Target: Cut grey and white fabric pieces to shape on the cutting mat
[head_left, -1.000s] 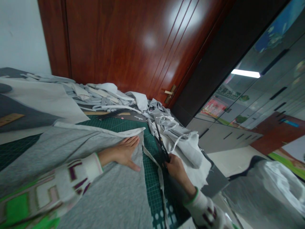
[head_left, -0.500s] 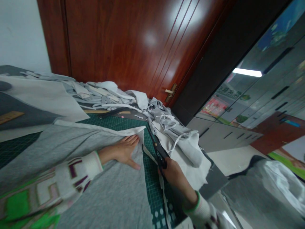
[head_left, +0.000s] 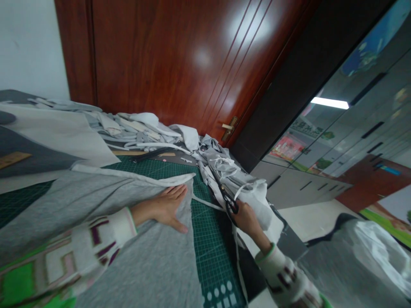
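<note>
Presses the left hand (head_left: 167,209) palm down on the gray fabric (head_left: 150,265), over the green cutting mat (head_left: 208,248), with the thumb spread wide of the fingers. Bears on the cloth near its corner toward the mat's far right, probably to stop any slipping or rucking. Leaves a band of mat showing past the fabric's right edge, perhaps to make that edge easy to read against the grid.

Grips black scissors (head_left: 228,201) in the right hand (head_left: 245,218), with fingers curled round the handles, just off the mat's right side. Points the blades away, over the pale fabric heap (head_left: 218,156) beside the mat, seemingly to carry the tips off the gray cloth. Cannot tell whether the blades stand apart.

Has a narrow pale strip (head_left: 208,204) running from the fabric's right edge across the mat toward the right hand; cannot tell whether pinched there or merely passing beneath. Has more scraps (head_left: 138,128) banked beyond the mat, likely to leave working room.
</note>
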`<state>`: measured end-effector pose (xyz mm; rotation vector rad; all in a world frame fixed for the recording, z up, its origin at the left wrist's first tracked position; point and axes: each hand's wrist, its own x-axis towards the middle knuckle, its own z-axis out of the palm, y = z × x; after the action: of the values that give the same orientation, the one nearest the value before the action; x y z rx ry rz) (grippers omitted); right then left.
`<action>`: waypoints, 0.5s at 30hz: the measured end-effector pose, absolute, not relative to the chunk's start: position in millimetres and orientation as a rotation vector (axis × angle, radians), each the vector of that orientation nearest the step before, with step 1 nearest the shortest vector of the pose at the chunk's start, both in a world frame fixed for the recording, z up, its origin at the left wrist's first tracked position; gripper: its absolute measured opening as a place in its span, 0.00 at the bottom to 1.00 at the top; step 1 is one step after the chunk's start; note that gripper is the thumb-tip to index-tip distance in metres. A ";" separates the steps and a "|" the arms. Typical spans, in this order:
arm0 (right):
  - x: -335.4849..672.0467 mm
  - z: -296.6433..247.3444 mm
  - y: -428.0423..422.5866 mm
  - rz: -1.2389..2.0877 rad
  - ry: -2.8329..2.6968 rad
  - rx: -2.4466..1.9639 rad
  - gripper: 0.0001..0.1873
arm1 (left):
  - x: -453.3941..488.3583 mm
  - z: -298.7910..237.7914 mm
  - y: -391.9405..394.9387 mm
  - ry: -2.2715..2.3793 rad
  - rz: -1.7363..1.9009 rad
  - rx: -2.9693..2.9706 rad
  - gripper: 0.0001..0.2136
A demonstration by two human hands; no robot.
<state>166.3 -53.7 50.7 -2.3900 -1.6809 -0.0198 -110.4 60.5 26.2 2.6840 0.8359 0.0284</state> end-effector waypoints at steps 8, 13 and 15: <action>175.5 40.7 -46.2 -0.043 -1.559 -2.324 0.05 | -109.1 17.6 76.1 0.886 0.191 2.689 0.52; 172.9 48.3 -63.1 0.385 -1.431 -2.150 0.22 | -108.9 1.9 89.2 1.087 0.428 2.707 0.31; 167.2 54.8 -79.4 0.741 -1.310 -1.914 0.27 | -108.6 -2.2 90.0 1.139 0.464 2.715 0.30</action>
<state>167.2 -79.4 54.8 -1.9136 -1.3105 0.7408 -108.6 90.0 -2.2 2.7154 1.1389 0.4635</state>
